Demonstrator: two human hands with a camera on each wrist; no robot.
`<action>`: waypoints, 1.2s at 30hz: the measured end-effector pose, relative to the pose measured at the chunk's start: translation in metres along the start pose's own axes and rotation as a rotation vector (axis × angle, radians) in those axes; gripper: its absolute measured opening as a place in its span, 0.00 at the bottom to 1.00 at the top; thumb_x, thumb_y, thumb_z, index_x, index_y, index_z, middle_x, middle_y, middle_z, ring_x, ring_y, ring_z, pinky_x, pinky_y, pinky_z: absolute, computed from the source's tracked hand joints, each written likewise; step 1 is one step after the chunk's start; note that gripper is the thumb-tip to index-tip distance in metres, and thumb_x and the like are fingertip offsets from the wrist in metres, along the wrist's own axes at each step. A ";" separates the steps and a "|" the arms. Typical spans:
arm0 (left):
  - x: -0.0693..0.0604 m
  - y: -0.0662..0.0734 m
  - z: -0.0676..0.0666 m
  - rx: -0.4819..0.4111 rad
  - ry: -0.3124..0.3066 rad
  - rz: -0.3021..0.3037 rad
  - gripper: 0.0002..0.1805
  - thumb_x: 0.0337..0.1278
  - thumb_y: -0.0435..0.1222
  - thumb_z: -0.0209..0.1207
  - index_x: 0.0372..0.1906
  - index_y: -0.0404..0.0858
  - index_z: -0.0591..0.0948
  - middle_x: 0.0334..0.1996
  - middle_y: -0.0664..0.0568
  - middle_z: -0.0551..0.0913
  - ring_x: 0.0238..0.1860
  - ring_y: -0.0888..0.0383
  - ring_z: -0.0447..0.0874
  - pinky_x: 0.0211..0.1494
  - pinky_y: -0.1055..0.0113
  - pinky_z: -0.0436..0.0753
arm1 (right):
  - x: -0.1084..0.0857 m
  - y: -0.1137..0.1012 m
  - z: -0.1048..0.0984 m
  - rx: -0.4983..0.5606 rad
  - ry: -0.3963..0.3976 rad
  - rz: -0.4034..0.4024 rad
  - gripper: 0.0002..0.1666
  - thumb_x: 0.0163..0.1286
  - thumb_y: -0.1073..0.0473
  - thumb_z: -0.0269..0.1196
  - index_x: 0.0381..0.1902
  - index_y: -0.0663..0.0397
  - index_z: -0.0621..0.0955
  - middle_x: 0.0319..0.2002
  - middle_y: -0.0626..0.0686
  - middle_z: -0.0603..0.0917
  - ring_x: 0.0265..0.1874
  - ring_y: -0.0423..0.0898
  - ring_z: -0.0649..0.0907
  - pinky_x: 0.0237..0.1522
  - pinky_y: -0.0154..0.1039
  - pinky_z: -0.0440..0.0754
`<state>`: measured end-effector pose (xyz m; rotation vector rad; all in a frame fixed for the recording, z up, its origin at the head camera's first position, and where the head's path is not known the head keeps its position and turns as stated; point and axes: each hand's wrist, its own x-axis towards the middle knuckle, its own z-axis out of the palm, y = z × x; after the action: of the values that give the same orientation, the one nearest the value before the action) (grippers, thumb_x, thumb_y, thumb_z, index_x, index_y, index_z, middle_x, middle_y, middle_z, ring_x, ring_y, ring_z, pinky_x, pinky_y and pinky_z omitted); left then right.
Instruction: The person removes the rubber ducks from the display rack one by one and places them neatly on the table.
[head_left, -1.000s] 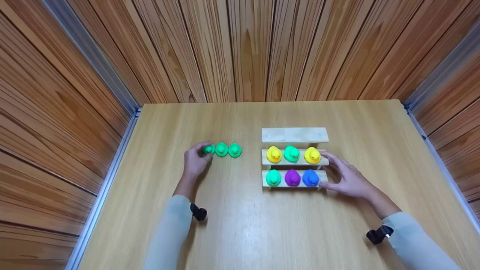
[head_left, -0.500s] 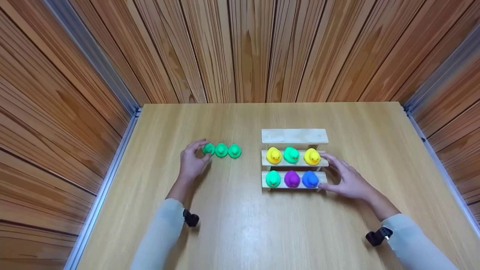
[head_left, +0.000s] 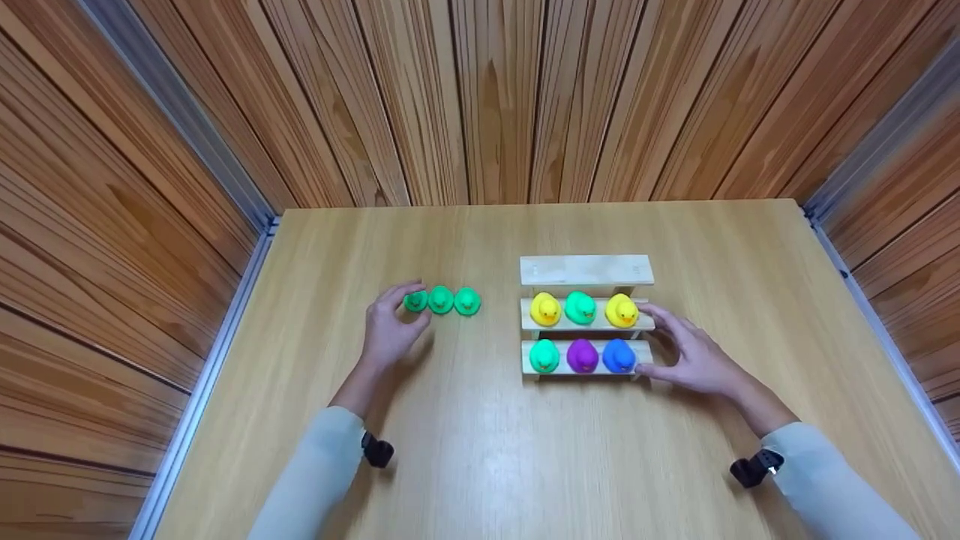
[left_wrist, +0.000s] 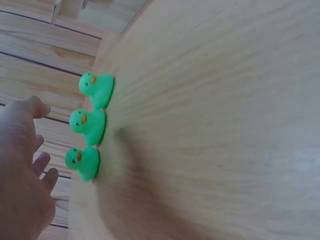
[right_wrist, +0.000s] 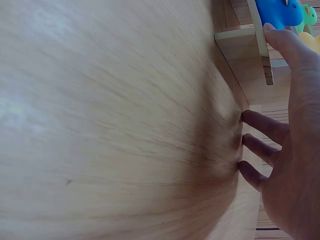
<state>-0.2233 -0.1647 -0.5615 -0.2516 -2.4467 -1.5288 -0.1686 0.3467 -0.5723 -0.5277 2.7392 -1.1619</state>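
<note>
Three green rubber ducks stand side by side on the table: the left duck (head_left: 416,301), the middle duck (head_left: 441,300) and the right duck (head_left: 467,301). My left hand (head_left: 394,322) hovers around the left duck, thumb and fingers parted; the left wrist view shows a gap between thumb and ducks. A three-step wooden rack (head_left: 587,270) bears a yellow duck (head_left: 545,309), a green duck (head_left: 580,307) and another yellow duck (head_left: 622,310) on its middle step. Below sit a green duck (head_left: 544,356), a purple duck (head_left: 583,356) and a blue duck (head_left: 619,355). My right hand (head_left: 697,360) rests at the rack's right end, fingers spread.
The wooden table (head_left: 480,450) is bounded by wood-panelled walls (head_left: 495,105) at the back and sides, with metal rails (head_left: 202,382) along the side edges. In the right wrist view, several fingertips touch the tabletop beside the rack.
My left thumb has moved away from the left green duck, widening the gap to the fingers, and the left forearm has swung outward to the left. The right hand stays at the rack.
</note>
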 end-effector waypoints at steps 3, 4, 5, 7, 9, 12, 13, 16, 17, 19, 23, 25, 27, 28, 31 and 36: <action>0.000 0.007 0.003 0.008 -0.004 0.010 0.22 0.63 0.24 0.73 0.62 0.29 0.89 0.66 0.33 0.89 0.73 0.32 0.85 0.80 0.35 0.83 | 0.000 0.000 0.000 -0.003 0.003 -0.002 0.61 0.69 0.47 0.82 0.90 0.37 0.60 0.87 0.63 0.68 0.81 0.72 0.74 0.82 0.82 0.66; 0.000 0.009 0.004 0.011 -0.005 0.015 0.22 0.63 0.24 0.73 0.62 0.29 0.89 0.66 0.33 0.89 0.73 0.32 0.85 0.79 0.35 0.84 | 0.000 -0.001 0.000 -0.002 0.004 -0.002 0.61 0.69 0.47 0.82 0.90 0.37 0.60 0.87 0.63 0.68 0.81 0.72 0.74 0.82 0.83 0.66; -0.001 0.012 0.005 0.017 -0.006 0.017 0.22 0.63 0.25 0.74 0.62 0.29 0.89 0.66 0.34 0.90 0.73 0.33 0.86 0.79 0.36 0.84 | 0.000 -0.001 0.000 -0.001 0.003 -0.001 0.61 0.69 0.47 0.82 0.90 0.37 0.60 0.87 0.63 0.69 0.81 0.72 0.74 0.82 0.83 0.66; -0.001 0.019 0.008 0.025 -0.007 0.025 0.23 0.62 0.25 0.75 0.62 0.30 0.89 0.65 0.35 0.91 0.72 0.34 0.86 0.80 0.37 0.84 | 0.000 -0.001 0.000 -0.001 0.001 0.002 0.61 0.70 0.46 0.82 0.90 0.36 0.60 0.87 0.63 0.69 0.82 0.72 0.74 0.82 0.83 0.65; -0.001 0.025 0.012 0.028 -0.007 0.029 0.23 0.62 0.26 0.76 0.62 0.31 0.90 0.64 0.36 0.91 0.71 0.36 0.87 0.80 0.38 0.84 | 0.000 -0.001 0.000 0.004 -0.004 0.007 0.61 0.70 0.47 0.82 0.90 0.36 0.60 0.88 0.63 0.68 0.83 0.73 0.73 0.83 0.82 0.65; -0.001 0.033 0.018 0.021 -0.010 0.033 0.23 0.61 0.26 0.77 0.62 0.32 0.90 0.64 0.37 0.91 0.71 0.36 0.86 0.81 0.38 0.82 | 0.000 -0.002 0.000 0.001 -0.007 0.013 0.60 0.71 0.46 0.81 0.90 0.36 0.59 0.88 0.64 0.67 0.83 0.73 0.72 0.82 0.83 0.64; -0.001 0.036 0.021 0.014 -0.012 0.032 0.23 0.61 0.26 0.77 0.62 0.33 0.90 0.64 0.38 0.91 0.71 0.36 0.86 0.81 0.38 0.82 | 0.000 -0.002 0.000 0.001 -0.007 0.014 0.60 0.71 0.46 0.81 0.90 0.35 0.59 0.88 0.64 0.67 0.83 0.74 0.72 0.82 0.83 0.64; 0.000 0.044 0.028 0.004 -0.021 0.032 0.23 0.61 0.27 0.77 0.62 0.34 0.90 0.64 0.39 0.91 0.71 0.36 0.85 0.81 0.37 0.81 | 0.000 -0.003 0.000 -0.001 -0.007 0.018 0.60 0.71 0.46 0.81 0.91 0.34 0.59 0.87 0.65 0.67 0.83 0.74 0.72 0.82 0.84 0.64; 0.000 0.047 0.031 0.001 -0.025 0.033 0.24 0.61 0.27 0.77 0.62 0.35 0.90 0.64 0.39 0.91 0.71 0.37 0.84 0.81 0.38 0.81 | 0.000 -0.003 -0.001 -0.001 -0.008 0.019 0.60 0.71 0.46 0.81 0.91 0.34 0.59 0.87 0.65 0.67 0.83 0.74 0.72 0.82 0.84 0.64; 0.000 0.052 0.035 -0.004 -0.033 0.035 0.24 0.61 0.29 0.78 0.63 0.36 0.90 0.64 0.40 0.91 0.71 0.38 0.84 0.78 0.38 0.83 | 0.000 -0.003 -0.001 0.000 -0.010 0.026 0.61 0.70 0.46 0.81 0.91 0.34 0.59 0.88 0.64 0.67 0.83 0.73 0.72 0.82 0.83 0.64; -0.001 0.061 0.045 -0.004 -0.049 0.061 0.24 0.61 0.31 0.78 0.62 0.37 0.90 0.63 0.42 0.91 0.68 0.41 0.84 0.72 0.37 0.86 | 0.000 -0.002 -0.001 0.002 -0.008 0.023 0.62 0.70 0.47 0.82 0.91 0.34 0.58 0.88 0.63 0.67 0.83 0.73 0.72 0.83 0.82 0.65; -0.001 0.065 0.050 -0.004 -0.055 0.082 0.23 0.61 0.32 0.78 0.62 0.37 0.90 0.62 0.42 0.91 0.66 0.41 0.86 0.69 0.37 0.88 | 0.000 -0.001 0.000 -0.002 -0.003 0.012 0.62 0.69 0.47 0.82 0.91 0.35 0.59 0.88 0.62 0.67 0.83 0.73 0.73 0.82 0.82 0.66; -0.001 0.069 0.054 -0.011 -0.070 0.099 0.23 0.61 0.32 0.78 0.62 0.36 0.90 0.61 0.41 0.91 0.66 0.39 0.87 0.69 0.38 0.89 | 0.000 -0.001 0.001 -0.006 0.000 -0.001 0.61 0.70 0.47 0.82 0.90 0.36 0.60 0.88 0.62 0.67 0.83 0.73 0.73 0.83 0.81 0.66; -0.002 0.072 0.056 -0.018 -0.081 0.102 0.24 0.62 0.32 0.78 0.62 0.36 0.89 0.62 0.40 0.91 0.66 0.39 0.87 0.69 0.38 0.90 | 0.000 0.000 0.001 -0.010 0.002 -0.006 0.61 0.70 0.46 0.82 0.90 0.36 0.60 0.88 0.61 0.67 0.82 0.72 0.73 0.82 0.81 0.67; -0.002 0.079 0.063 -0.026 -0.115 0.094 0.24 0.63 0.33 0.79 0.63 0.36 0.89 0.63 0.40 0.90 0.67 0.38 0.86 0.71 0.40 0.90 | 0.000 0.000 0.001 -0.011 0.003 -0.005 0.61 0.70 0.46 0.82 0.90 0.37 0.60 0.88 0.61 0.67 0.83 0.72 0.73 0.83 0.80 0.67; -0.001 0.090 0.076 -0.036 -0.155 0.081 0.24 0.64 0.33 0.78 0.64 0.37 0.89 0.64 0.41 0.90 0.68 0.38 0.85 0.74 0.42 0.89 | -0.001 -0.001 0.000 0.001 -0.003 0.014 0.62 0.70 0.46 0.82 0.91 0.35 0.59 0.89 0.62 0.66 0.83 0.72 0.72 0.83 0.81 0.65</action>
<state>-0.2067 -0.0570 -0.5169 -0.4878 -2.4923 -1.5746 -0.1680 0.3466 -0.5717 -0.5082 2.7356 -1.1582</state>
